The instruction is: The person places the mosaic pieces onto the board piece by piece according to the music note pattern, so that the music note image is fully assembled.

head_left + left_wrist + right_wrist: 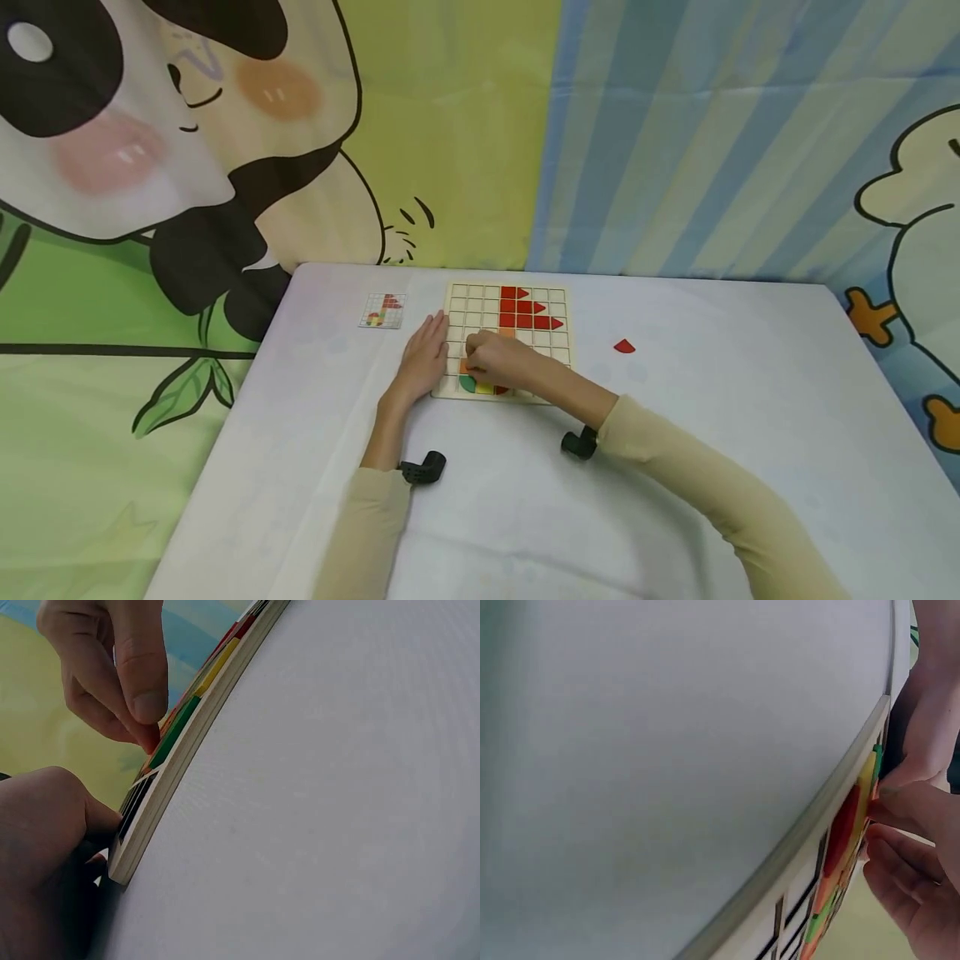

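Note:
A wooden grid board (555, 341) lies on the table, with red square and triangle pieces (517, 307) in its upper rows. My left hand (423, 357) rests along the board's left edge, fingers straight and together. Over the lower left of the grid, my right hand (501, 358) pinches a small orange-red piece (877, 813) between thumb and fingers, right at the board's surface. Close to those fingertips sit a green rounded piece (467, 383) and a yellow piece (217, 667). My right hand covers part of the middle rows in the head view.
A small pattern card (382, 310) with a coloured grid picture lies left of the board. One loose red fan-shaped piece (624, 346) is on the white table (712, 375) to the right. A printed cartoon curtain (457, 133) hangs behind the table.

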### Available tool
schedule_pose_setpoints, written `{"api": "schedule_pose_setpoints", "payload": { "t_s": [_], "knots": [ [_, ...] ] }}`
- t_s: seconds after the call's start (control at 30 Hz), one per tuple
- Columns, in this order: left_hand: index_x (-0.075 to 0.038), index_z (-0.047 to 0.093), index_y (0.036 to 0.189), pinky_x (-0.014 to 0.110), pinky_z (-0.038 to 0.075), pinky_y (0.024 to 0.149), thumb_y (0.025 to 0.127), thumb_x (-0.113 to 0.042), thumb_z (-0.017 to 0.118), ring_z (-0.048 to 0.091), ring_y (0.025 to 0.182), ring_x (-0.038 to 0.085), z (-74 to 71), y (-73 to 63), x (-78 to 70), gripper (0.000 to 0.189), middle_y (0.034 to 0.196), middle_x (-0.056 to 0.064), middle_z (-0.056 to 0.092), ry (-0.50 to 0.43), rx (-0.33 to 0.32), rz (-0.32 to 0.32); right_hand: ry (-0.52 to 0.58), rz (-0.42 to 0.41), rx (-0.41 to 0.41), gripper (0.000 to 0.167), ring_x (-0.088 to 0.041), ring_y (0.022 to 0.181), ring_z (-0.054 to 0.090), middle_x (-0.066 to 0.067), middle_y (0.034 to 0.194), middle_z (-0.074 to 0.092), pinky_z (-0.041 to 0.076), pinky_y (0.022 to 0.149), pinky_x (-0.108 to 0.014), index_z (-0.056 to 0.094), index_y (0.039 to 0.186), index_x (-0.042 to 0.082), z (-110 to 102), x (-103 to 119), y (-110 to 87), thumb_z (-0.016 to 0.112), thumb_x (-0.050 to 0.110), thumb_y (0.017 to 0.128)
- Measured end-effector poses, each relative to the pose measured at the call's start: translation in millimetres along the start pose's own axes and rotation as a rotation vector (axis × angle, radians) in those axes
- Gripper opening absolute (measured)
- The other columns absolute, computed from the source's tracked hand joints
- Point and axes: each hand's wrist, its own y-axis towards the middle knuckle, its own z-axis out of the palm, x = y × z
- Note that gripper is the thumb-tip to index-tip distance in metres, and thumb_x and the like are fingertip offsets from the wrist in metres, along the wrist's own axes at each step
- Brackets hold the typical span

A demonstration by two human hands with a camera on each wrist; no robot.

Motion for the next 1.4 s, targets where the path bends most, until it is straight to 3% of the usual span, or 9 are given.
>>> {"api": "schedule_pose_setpoints", "payload": {
  "t_s": [0.13, 0.2, 0.3, 0.47, 0.6, 0.73, 0.9, 1.13, 1.4],
  "knots": [
    [-0.003, 0.019, 0.164, 0.051, 0.004, 0.132, 0.112, -0.017, 0.033, 0.004, 0.163, 0.03, -0.4, 0.0, 0.9, 0.056, 0.175, 0.01, 0.012, -0.005, 0.005, -0.001, -0.021, 0.018, -0.005, 0.013, -0.021, 0.083, 0.061, -0.008, 0.094, 0.068, 0.055, 0.068, -0.025, 0.081, 0.091, 0.006, -1.1, -0.6, -7.3, 0.07, 0.01, 0.097],
    [-0.003, 0.019, 0.164, 0.051, 0.004, 0.132, 0.112, -0.017, 0.033, 0.004, 0.163, 0.03, -0.5, -0.1, 1.6, 0.057, 0.175, 0.01, 0.012, 0.001, 0.003, -0.006, -0.011, -0.005, -0.029, 0.012, -0.022, 0.086, 0.062, -0.01, 0.098, 0.069, 0.057, 0.073, -0.027, 0.081, 0.095, 0.006, -1.5, -2.0, -12.3, 0.07, 0.01, 0.097],
    [-0.004, 0.018, 0.165, 0.049, 0.003, 0.132, 0.112, -0.018, 0.033, 0.003, 0.163, 0.029, -0.6, -0.4, 2.7, 0.057, 0.175, 0.009, 0.011, 0.0, 0.005, -0.017, 0.064, 0.036, -0.047, 0.017, -0.026, 0.099, 0.064, -0.013, 0.111, 0.07, 0.059, 0.085, -0.032, 0.08, 0.11, 0.004, -6.7, -5.1, -24.9, 0.071, 0.013, 0.098],
    [-0.004, 0.017, 0.165, 0.05, 0.002, 0.132, 0.112, -0.019, 0.032, 0.001, 0.163, 0.028, -0.1, 0.0, 2.0, 0.057, 0.175, 0.009, 0.009, -0.005, 0.015, -0.018, 0.179, 0.283, -0.104, 0.034, -0.032, 0.116, 0.063, -0.017, 0.126, 0.067, 0.06, 0.095, -0.041, 0.073, 0.126, 0.001, -22.2, -23.0, -73.1, 0.076, 0.014, 0.094],
    [-0.005, 0.017, 0.165, 0.049, 0.002, 0.132, 0.112, -0.019, 0.031, 0.0, 0.163, 0.027, 0.5, 0.2, 1.5, 0.057, 0.175, 0.008, 0.009, -0.004, 0.017, -0.026, 0.202, 0.466, -0.102, 0.035, -0.038, 0.114, 0.064, -0.022, 0.125, 0.066, 0.06, 0.092, -0.049, 0.071, 0.126, -0.003, -24.0, -52.9, -125.9, 0.075, 0.008, 0.094],
    [-0.005, 0.016, 0.165, 0.049, 0.002, 0.132, 0.112, -0.02, 0.031, 0.0, 0.163, 0.027, 0.9, 0.9, 0.8, 0.057, 0.176, 0.007, 0.008, -0.007, 0.021, -0.023, 0.197, 0.58, -0.07, 0.033, -0.041, 0.112, 0.064, -0.026, 0.126, 0.064, 0.059, 0.091, -0.053, 0.071, 0.126, -0.005, -23.9, -77.2, -168.1, 0.073, 0.005, 0.094],
    [-0.005, 0.016, 0.165, 0.049, 0.001, 0.132, 0.112, -0.019, 0.032, 0.0, 0.163, 0.027, 1.5, 0.0, -0.3, 0.057, 0.176, 0.007, 0.008, -0.019, 0.018, -0.026, 0.158, 0.541, -0.082, 0.027, -0.045, 0.112, 0.065, -0.028, 0.122, 0.067, 0.059, 0.09, -0.054, 0.074, 0.118, -0.007, -26.6, -88.9, -190.3, 0.074, -0.003, 0.091],
    [-0.005, 0.016, 0.165, 0.05, 0.001, 0.132, 0.112, -0.019, 0.032, 0.0, 0.163, 0.027, 3.1, 0.8, 1.3, 0.057, 0.175, 0.008, 0.008, -0.029, 0.023, -0.019, 0.159, 0.425, -0.104, 0.018, -0.038, 0.095, 0.071, -0.023, 0.103, 0.072, 0.062, 0.079, -0.046, 0.075, 0.103, -0.009, -23.6, -102.7, -191.3, 0.074, -0.012, 0.085],
    [-0.005, 0.017, 0.165, 0.05, 0.002, 0.132, 0.112, -0.019, 0.034, 0.001, 0.163, 0.027, 1.1, 0.7, -0.6, 0.058, 0.175, 0.008, 0.009, -0.025, 0.018, -0.024, 0.119, 0.46, -0.123, 0.02, -0.023, 0.075, 0.061, -0.014, 0.088, 0.066, 0.056, 0.067, -0.036, 0.073, 0.104, -0.007, -17.0, -111.3, -188.5, 0.079, 0.004, 0.088]
  ]
}}
